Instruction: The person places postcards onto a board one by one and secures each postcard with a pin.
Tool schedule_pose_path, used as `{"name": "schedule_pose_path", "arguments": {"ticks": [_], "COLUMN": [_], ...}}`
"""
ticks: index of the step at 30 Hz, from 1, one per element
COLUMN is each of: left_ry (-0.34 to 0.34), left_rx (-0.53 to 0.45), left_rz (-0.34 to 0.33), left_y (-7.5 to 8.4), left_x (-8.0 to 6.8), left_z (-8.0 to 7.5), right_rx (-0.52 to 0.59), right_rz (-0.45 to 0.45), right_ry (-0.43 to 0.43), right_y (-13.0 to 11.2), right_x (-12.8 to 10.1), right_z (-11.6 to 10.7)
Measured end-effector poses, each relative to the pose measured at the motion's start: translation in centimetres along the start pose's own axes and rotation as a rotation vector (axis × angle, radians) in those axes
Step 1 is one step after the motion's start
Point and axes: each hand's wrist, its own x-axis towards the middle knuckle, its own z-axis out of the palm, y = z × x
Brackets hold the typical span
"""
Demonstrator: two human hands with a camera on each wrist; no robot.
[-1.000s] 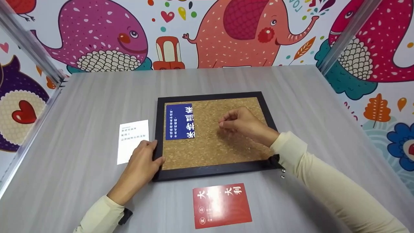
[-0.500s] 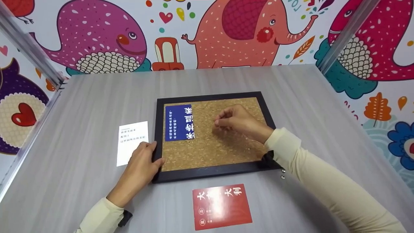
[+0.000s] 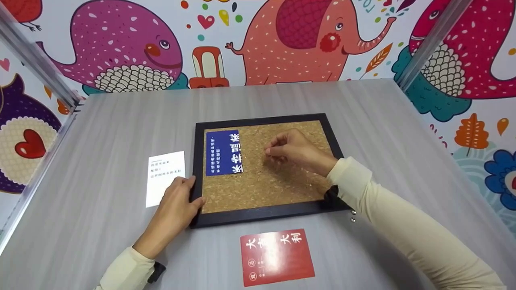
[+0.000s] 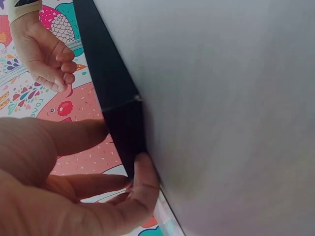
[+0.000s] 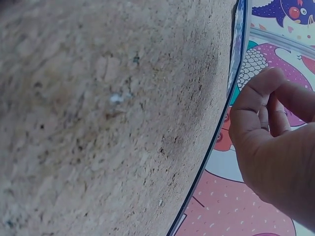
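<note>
A cork board (image 3: 258, 193) with a black frame lies on the table, a blue card (image 3: 223, 153) with white characters at its left end. My left hand (image 3: 177, 205) grips the frame's left edge near the front corner; in the left wrist view its fingers (image 4: 145, 187) curl round the black edge. Over the middle of the cork hovers my right hand (image 3: 296, 149), thumb and index fingertips (image 5: 273, 78) together. Nothing shows between those fingertips; a very small thing there could be hidden.
A white printed card (image 3: 161, 171) lies left of the board, partly behind the left hand. In front is a glossy red card (image 3: 277, 257). Small shiny silver pieces (image 3: 353, 216) sit beside the board's front right corner. A patterned wall (image 3: 302, 40) closes the back.
My right hand has shifted slightly left over the cork, toward the blue card, then nearly stopped. The left hand keeps its grip, and board and cards stay in place.
</note>
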Motion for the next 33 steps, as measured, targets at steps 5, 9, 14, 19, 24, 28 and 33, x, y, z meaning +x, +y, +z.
{"name": "schedule_pose_path", "arguments": {"ticks": [5, 9, 14, 19, 24, 28, 33], "left_ry": [0.007, 0.056, 0.068, 0.022, -0.006, -0.009, 0.0], "left_rx": [-0.007, 0.017, 0.008, -0.01, 0.001, -0.002, -0.008], "left_rz": [0.004, 0.055, 0.07, 0.032, 0.01, 0.004, 0.01], "left_y": [-0.5, -2.7, -3.1, -1.0, -0.2, -0.2, -0.1], "left_x": [0.1, 1.0, 1.1, 0.2, -0.1, 0.0, -0.1], "left_z": [0.3, 1.7, 2.0, 0.5, -0.1, 0.0, -0.1], "right_rx": [0.0, 0.003, -0.004, -0.016, 0.013, 0.02, 0.021], "right_rz": [0.013, 0.02, 0.024, 0.023, 0.025, 0.032, 0.047], "right_ry": [0.003, 0.003, -0.004, -0.001, -0.006, -0.007, 0.005], "right_y": [0.2, 0.2, 0.2, 0.2, 0.4, 0.6, 0.7], "right_x": [0.2, 0.6, 1.1, 1.7, 2.3, 2.8, 3.2], "right_z": [0.1, 0.3, 0.5, 0.6, 0.9, 1.1, 1.3]}}
